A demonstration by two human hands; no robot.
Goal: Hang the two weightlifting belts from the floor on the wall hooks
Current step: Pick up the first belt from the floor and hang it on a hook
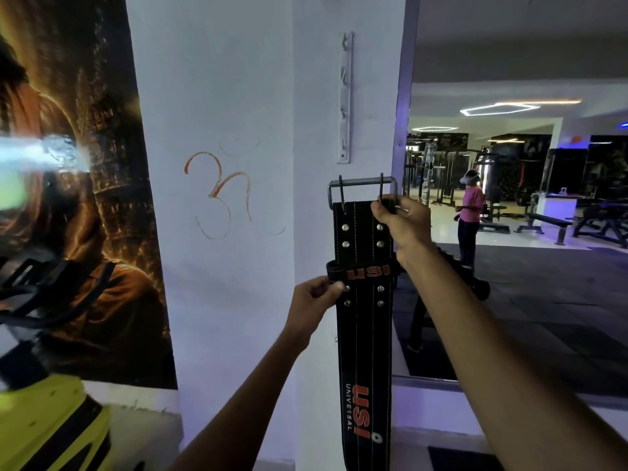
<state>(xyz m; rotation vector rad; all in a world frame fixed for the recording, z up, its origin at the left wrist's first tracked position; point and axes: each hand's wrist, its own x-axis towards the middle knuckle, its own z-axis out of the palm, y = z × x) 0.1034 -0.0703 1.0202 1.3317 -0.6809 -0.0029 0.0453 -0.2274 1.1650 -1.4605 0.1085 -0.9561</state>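
I hold the belt upright so its buckle sits below the hook rack at twelve o'clock; right hand pinches the buckle end, left hand pinches the keeper loop.

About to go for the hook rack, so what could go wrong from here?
The buckle sits below the hook rack, so the belt needs a lift; its two loose prongs may snag instead of the frame. The right hand pinches only one corner, the left hand only the loop, so the belt could slip.
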